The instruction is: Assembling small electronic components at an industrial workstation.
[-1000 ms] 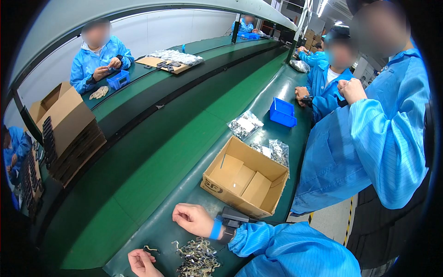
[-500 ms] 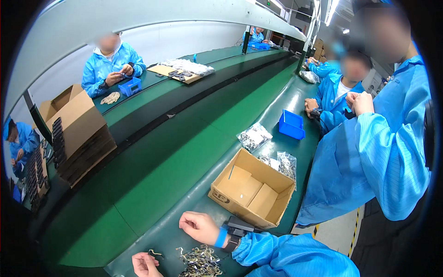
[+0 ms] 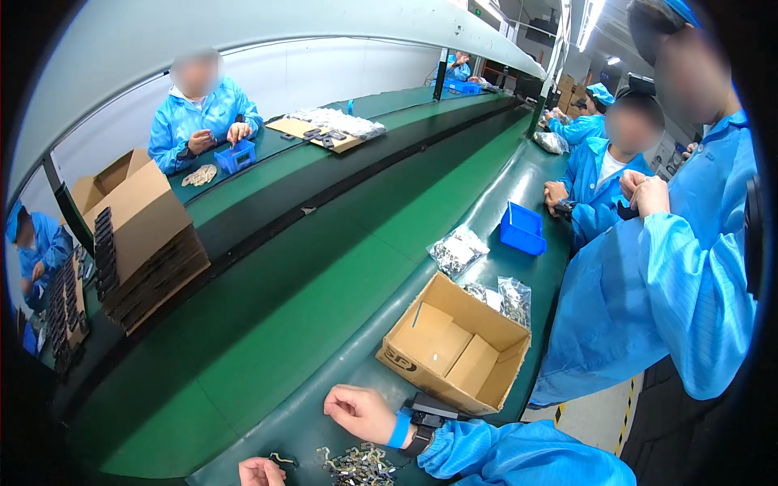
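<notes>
A: Head view. The right hand [image 3: 362,413] rests loosely curled on the desk [image 3: 324,437], grasping nothing visible. The left hand [image 3: 261,472], cut by the lower edge, is closed; whether it grips a part cannot be told. The pile of small metal clips [image 3: 359,467] lies between and just below the hands, near the desk's front edge.

B: Risks?

A: In judgement, a sweep of the right sleeve could scatter clips off the front edge; loose pieces could also slide toward the conveyor belt [image 3: 267,324].

B: Counts?

A: One open cardboard box [image 3: 455,348] beside the right wrist; three clear bags of parts [image 3: 459,249] beyond it; one blue bin [image 3: 521,230] on this side, another across the belt. One clip pile; single clips too small to count. One standing co-worker [image 3: 648,308] at the right.
</notes>
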The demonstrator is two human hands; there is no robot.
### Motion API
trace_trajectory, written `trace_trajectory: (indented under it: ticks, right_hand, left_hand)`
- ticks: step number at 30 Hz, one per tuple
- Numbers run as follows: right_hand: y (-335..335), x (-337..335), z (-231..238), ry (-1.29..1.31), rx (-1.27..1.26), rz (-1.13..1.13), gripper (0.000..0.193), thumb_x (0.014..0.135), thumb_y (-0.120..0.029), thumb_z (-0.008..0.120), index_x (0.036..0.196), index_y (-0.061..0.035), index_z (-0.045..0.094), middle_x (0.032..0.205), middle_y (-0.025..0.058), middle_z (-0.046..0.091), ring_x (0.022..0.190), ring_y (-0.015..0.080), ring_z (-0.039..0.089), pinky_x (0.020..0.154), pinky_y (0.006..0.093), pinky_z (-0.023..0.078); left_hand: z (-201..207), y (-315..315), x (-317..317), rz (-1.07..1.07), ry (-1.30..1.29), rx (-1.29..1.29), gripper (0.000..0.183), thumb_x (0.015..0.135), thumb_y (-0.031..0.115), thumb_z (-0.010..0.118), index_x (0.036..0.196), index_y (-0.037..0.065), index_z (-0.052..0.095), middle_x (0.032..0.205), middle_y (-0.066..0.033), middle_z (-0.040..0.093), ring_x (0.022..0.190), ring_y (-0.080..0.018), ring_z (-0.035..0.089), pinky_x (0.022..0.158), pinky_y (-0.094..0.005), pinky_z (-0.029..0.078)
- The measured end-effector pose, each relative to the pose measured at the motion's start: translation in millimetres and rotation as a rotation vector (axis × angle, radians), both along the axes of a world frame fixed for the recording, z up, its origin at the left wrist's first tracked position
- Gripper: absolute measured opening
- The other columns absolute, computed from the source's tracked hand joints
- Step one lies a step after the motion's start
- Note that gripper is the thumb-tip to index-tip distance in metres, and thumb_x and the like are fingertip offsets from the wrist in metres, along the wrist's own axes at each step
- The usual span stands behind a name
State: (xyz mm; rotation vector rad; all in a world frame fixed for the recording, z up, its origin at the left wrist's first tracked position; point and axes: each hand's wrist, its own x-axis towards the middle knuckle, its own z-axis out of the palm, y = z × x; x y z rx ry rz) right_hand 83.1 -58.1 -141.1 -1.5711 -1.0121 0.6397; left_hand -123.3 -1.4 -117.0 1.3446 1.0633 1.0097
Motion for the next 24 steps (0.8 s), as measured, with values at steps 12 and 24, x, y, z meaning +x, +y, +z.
trace_trajectory:
  ticks: [12,24]
  right_hand:
    - [6,-7,4,-0.212,0.050,-0.067,0.004,0.083,-0.005,0.059,0.081,-0.0043,0.062,0.075,0.0082,0.061,0.066,0.0186,0.060,0.059,0.0302,0.047]
    - [7,-8,0,-0.248,0.059,-0.138,0.008,0.083,-0.004,0.057,0.076,-0.0011,0.062,0.063,0.0008,0.057,0.056,0.0041,0.048,0.050,0.0223,0.039]
  left_hand:
    - [-3,1,-4,-0.010,0.028,-0.005,0.005,0.093,0.008,0.057,0.089,0.004,0.056,0.078,-0.0003,0.057,0.066,-0.0062,0.048,0.060,-0.0189,0.039]
    - [-21,7,-2,0.019,-0.218,-0.008,0.005,0.090,0.005,0.060,0.089,0.001,0.057,0.079,-0.0024,0.061,0.065,-0.0052,0.054,0.058,-0.0185,0.043]
